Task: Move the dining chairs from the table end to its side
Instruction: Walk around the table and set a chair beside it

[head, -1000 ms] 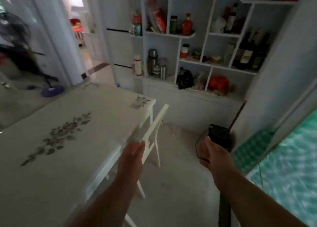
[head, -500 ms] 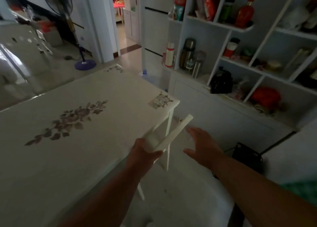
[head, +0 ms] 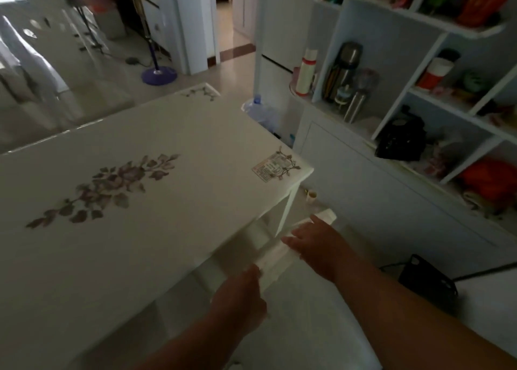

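Observation:
A white dining chair (head: 275,255) stands at the long side of the white table (head: 156,151), which has a flower print in its middle. Only the chair's top rail and part of its back show; the seat is hidden under the table edge. My left hand (head: 237,299) is closed around the near end of the top rail. My right hand (head: 316,243) lies on the far part of the rail with fingers spread over it. The chair back leans close to the table's corner leg (head: 286,215).
A white shelf unit with bottles, flasks and a black kettle (head: 400,140) fills the right wall. A black object with a cable (head: 428,283) sits on the floor at right. A water jug (head: 260,112) stands beyond the table's end. A fan base (head: 159,74) is on the far floor.
The view has swung left and closer to the table. My right hand moved from the free air onto the chair's top rail. The chair has shifted nearer the table side.

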